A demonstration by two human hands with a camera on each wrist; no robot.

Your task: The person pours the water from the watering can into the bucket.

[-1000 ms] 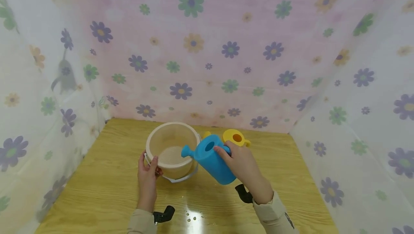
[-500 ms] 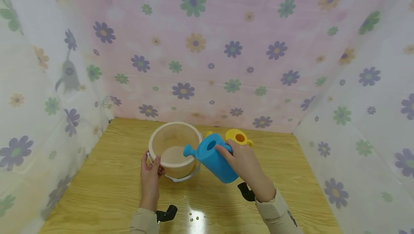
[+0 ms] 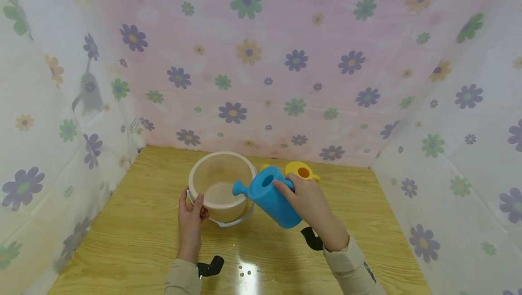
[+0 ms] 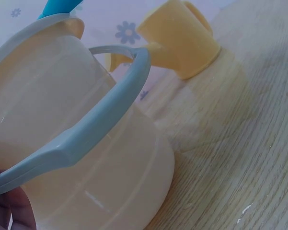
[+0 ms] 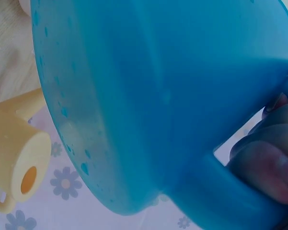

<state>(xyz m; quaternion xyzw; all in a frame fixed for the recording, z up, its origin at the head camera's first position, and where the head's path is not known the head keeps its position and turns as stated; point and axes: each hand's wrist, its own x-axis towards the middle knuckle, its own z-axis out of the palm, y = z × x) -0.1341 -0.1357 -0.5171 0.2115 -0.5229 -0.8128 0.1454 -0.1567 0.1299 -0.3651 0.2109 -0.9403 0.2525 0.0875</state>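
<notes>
A cream bucket (image 3: 197, 202) with a pale handle (image 4: 100, 115) stands on the wooden table. My left hand (image 3: 190, 231) holds it at its left side, thumb near the rim and fingers by the handle's end. With my right hand (image 3: 311, 204) I grip the handle of a blue watering can (image 3: 277, 204), which tilts to the left. The can's spout (image 3: 239, 189) reaches over the bucket's right rim. Droplets cling to the can's blue wall (image 5: 134, 96) in the right wrist view. No stream from the spout shows.
Behind the blue can, a yellow watering can (image 3: 294, 168) stands near the back wall. Small water drops (image 3: 244, 271) lie on the table (image 3: 134, 222) at the front. Flowered sheets (image 3: 261, 59) close off the back and both sides. Black wrist mounts (image 3: 212, 266) stick out by both sleeves.
The head view has shifted slightly, so everything appears a little further right. Hands, bucket and blue watering can keep nearly the same positions relative to one another.
</notes>
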